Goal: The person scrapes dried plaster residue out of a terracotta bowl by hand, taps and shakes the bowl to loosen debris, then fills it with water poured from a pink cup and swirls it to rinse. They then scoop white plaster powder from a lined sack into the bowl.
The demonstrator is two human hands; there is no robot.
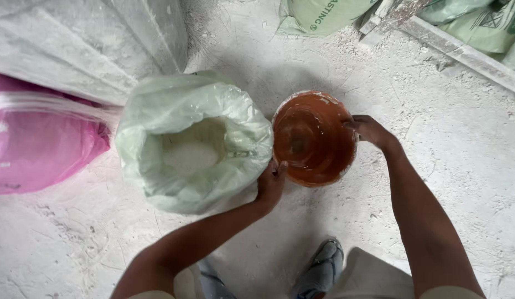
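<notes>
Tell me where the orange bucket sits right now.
In the head view the orange bucket stands on the dusty floor, centre-right, beside the open green sack, with left hand and right hand on its rim.

— Bucket (314, 138)?
— Orange-brown inside, white smears on the rim.
— Open sack (193, 141)?
— Pale green plastic; white powder (190, 155) within.
— Other bags?
— One pink bag (39, 141); green sacks (324, 15) with dark lettering.
— Floor (445, 144)?
— Dusty whitish grey.

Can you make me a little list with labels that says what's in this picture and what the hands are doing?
Left hand: grips the near rim of the orange bucket
Right hand: grips the far-right rim
Bucket: no powder visible inside
Green sack: open, white powder inside, beside the bucket
Pink bag: left of the sack
Floor: dusty white
</notes>
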